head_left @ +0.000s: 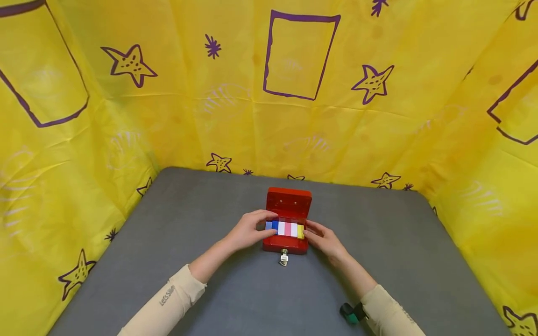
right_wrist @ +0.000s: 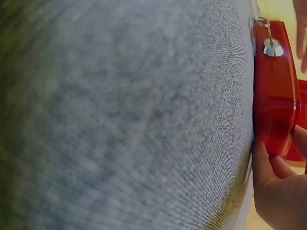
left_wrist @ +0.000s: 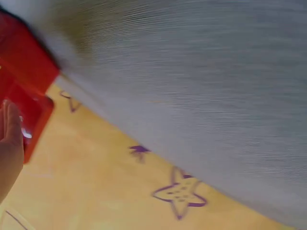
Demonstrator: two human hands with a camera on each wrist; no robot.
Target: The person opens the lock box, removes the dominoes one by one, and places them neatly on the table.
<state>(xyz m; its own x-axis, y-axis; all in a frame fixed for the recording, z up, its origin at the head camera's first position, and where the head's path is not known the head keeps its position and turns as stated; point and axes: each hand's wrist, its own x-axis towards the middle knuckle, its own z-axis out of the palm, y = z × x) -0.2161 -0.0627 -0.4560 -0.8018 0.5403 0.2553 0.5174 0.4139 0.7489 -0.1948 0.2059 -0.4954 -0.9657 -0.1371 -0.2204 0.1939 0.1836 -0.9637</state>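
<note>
Below centre, left hand (head_left: 250,229) and right hand (head_left: 327,241) flank blocks (head_left: 287,229) at a box (head_left: 285,243). Fingers (right_wrist: 262,165) are spread; any pinch I cannot tell

The sleeves are pale cream: the left sleeve (head_left: 154,313) ends in a loose, creased cuff (head_left: 191,283), with dark lettering (head_left: 167,295) along the forearm, too small to read surely. The right sleeve (head_left: 384,311) matches, bearing a dark marking (head_left: 407,315); a black piece (head_left: 347,310) with a green patch (head_left: 352,318) shows beside its edge.
</note>
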